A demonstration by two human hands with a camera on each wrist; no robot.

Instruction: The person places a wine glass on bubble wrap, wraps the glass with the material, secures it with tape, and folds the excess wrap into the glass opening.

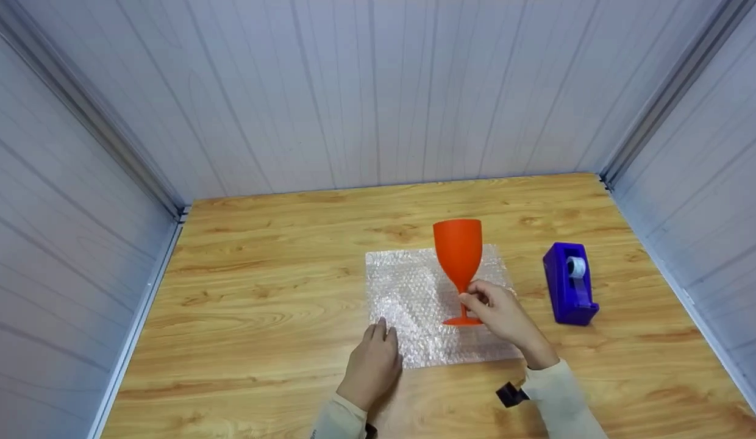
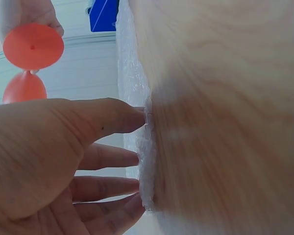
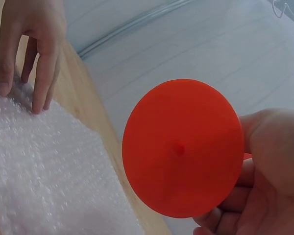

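Observation:
An orange goblet (image 1: 459, 250) is held upright above the bubble wrap (image 1: 414, 292) by my right hand (image 1: 503, 314), which pinches its stem. Its round base (image 3: 181, 147) faces the right wrist view, apart from the sheet. My left hand (image 1: 372, 364) rests on the sheet's left edge, fingers extended; in the left wrist view the fingertips of that hand (image 2: 88, 156) touch the edge of the bubble wrap (image 2: 146, 171). The sheet lies flat on the wooden table.
A blue tape dispenser (image 1: 570, 283) with a roll of clear tape stands on the wooden table (image 1: 262, 292), right of the sheet. Pale panelled walls (image 1: 353, 91) enclose the table at the back and both sides.

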